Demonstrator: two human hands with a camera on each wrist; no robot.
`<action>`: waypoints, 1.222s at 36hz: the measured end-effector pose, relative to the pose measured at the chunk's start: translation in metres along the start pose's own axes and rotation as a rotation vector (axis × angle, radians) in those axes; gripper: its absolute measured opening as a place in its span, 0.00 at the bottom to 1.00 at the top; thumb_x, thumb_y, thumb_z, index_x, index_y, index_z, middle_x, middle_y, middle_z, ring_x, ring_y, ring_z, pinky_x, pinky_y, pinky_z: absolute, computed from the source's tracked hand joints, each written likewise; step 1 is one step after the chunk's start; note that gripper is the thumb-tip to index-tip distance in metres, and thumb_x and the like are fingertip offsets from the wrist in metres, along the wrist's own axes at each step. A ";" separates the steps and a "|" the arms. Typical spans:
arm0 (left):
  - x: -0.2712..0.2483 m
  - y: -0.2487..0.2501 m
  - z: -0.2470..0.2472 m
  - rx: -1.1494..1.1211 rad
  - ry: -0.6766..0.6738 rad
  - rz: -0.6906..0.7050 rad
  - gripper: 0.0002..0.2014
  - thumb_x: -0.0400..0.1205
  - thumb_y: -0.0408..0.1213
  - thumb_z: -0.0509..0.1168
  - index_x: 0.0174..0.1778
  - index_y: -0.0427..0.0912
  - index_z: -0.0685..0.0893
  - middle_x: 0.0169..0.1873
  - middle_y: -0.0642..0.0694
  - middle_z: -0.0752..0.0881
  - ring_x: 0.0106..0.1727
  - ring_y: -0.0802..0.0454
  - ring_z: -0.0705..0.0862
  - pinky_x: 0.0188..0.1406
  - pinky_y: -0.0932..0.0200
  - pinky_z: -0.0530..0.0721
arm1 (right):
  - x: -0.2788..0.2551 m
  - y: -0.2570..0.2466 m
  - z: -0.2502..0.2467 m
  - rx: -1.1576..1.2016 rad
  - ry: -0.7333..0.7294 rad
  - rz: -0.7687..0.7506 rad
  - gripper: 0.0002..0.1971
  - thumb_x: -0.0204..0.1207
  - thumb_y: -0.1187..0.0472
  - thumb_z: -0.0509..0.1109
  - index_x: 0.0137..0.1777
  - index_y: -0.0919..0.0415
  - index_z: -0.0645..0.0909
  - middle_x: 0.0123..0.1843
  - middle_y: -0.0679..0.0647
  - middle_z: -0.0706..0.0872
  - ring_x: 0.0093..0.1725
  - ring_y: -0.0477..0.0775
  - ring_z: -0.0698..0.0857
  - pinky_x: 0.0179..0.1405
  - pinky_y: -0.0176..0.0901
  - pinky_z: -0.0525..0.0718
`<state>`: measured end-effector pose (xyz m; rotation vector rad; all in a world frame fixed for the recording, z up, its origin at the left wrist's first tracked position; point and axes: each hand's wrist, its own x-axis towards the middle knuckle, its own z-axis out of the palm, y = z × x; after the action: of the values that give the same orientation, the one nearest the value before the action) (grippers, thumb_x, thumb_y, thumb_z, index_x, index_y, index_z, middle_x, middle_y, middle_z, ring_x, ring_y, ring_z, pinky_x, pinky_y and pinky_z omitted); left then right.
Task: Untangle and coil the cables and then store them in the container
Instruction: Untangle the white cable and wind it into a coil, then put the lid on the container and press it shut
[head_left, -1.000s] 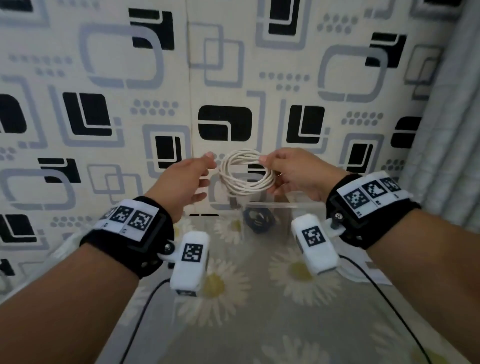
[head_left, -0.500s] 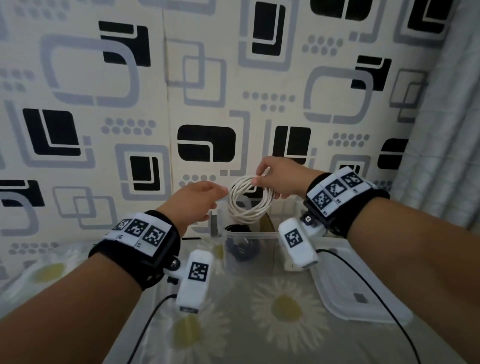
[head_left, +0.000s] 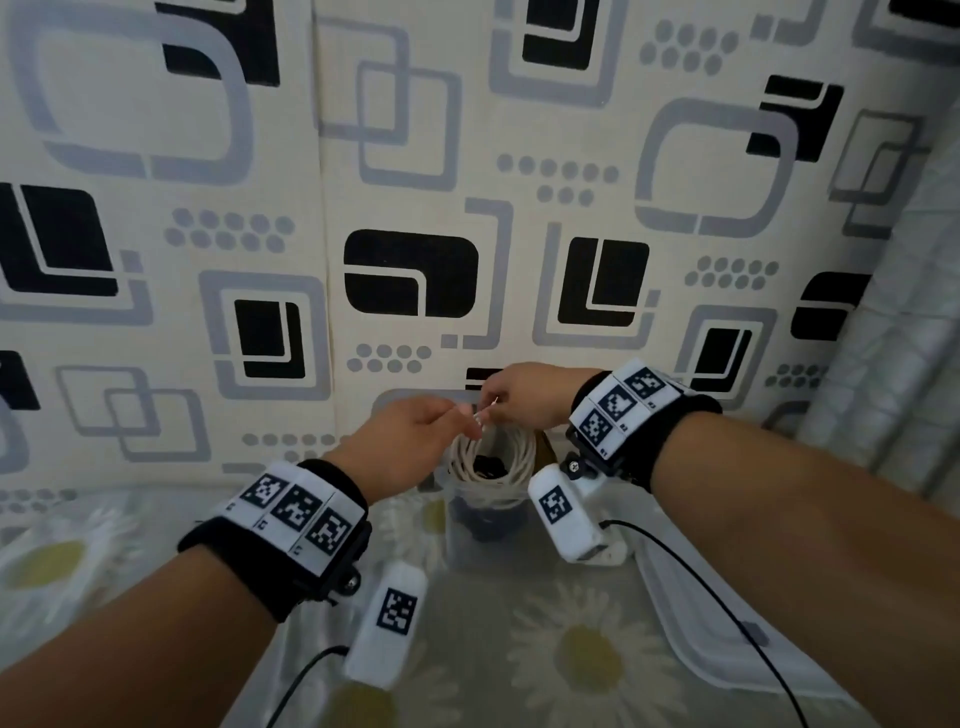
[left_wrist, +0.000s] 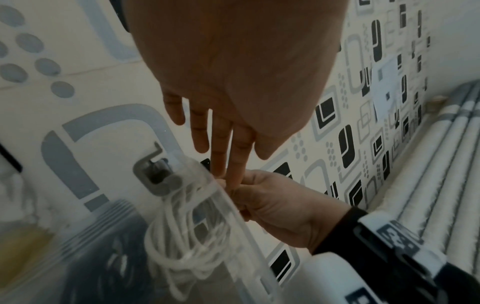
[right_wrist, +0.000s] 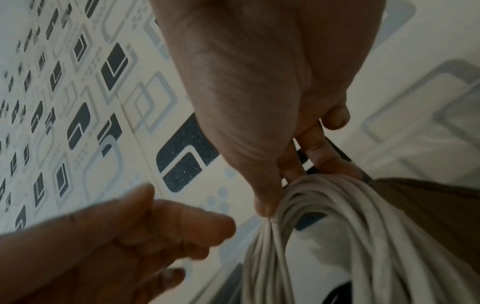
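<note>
**White coil held over the container**

The right hand (head_left: 524, 397) grips the top of the white coil (head_left: 493, 457), thumb and fingers (right_wrist: 315, 148) curled round the bunched loops. The coil hangs from that grip into the mouth of the clear container (head_left: 483, 525), which stands on the tabletop (head_left: 519, 613) at the 12 o'clock side, close to the patterned wall (head_left: 415, 156). In the left wrist view the white loops show through the container's clear wall, so the lower part of the coil is already inside it. A black cable (head_left: 485, 519) lies in the bottom of the container, below the white coil.

The left hand (head_left: 415, 436) reaches in from 9 o'clock of the coil. Its fingers (left_wrist: 221, 144) are stretched out nearly straight, and the tips meet the right hand at the top of the coil. A short white cable end (head_left: 485, 410) pokes up between the two hands; whether the left fingertips pinch it I cannot tell, for the spot is small and blurred.

At 3 o'clock of the container a clear lid (head_left: 727, 623) lies flat on the tabletop, which bears a cloth printed with daisies. A pale curtain (head_left: 893, 364) hangs at the far 3 o'clock edge. Both wrists wear black bands with white marker tags.
</note>
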<state>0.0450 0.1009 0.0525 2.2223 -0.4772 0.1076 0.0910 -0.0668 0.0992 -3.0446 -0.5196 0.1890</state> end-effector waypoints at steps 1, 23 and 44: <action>0.000 0.000 0.001 0.004 -0.006 0.004 0.20 0.88 0.51 0.52 0.48 0.52 0.90 0.40 0.44 0.88 0.36 0.52 0.84 0.40 0.61 0.80 | 0.001 -0.001 0.003 -0.011 -0.019 -0.003 0.16 0.85 0.51 0.62 0.67 0.57 0.81 0.65 0.53 0.82 0.59 0.51 0.79 0.54 0.41 0.73; 0.011 -0.033 0.018 0.446 -0.276 0.226 0.37 0.66 0.79 0.45 0.44 0.58 0.90 0.48 0.64 0.87 0.76 0.56 0.64 0.78 0.48 0.61 | 0.008 -0.015 0.028 -0.033 -0.145 0.036 0.21 0.88 0.53 0.53 0.76 0.63 0.70 0.73 0.59 0.76 0.67 0.58 0.77 0.56 0.43 0.73; 0.001 -0.032 0.017 0.003 0.129 -0.187 0.30 0.82 0.53 0.65 0.78 0.46 0.70 0.76 0.44 0.73 0.67 0.43 0.80 0.60 0.53 0.83 | -0.068 0.076 0.002 0.520 0.247 0.340 0.26 0.86 0.44 0.54 0.80 0.56 0.66 0.80 0.55 0.70 0.77 0.57 0.70 0.72 0.50 0.67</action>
<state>0.0567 0.1059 0.0180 2.2350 -0.1976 0.1521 0.0521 -0.1613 0.0998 -2.5658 0.0648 -0.0401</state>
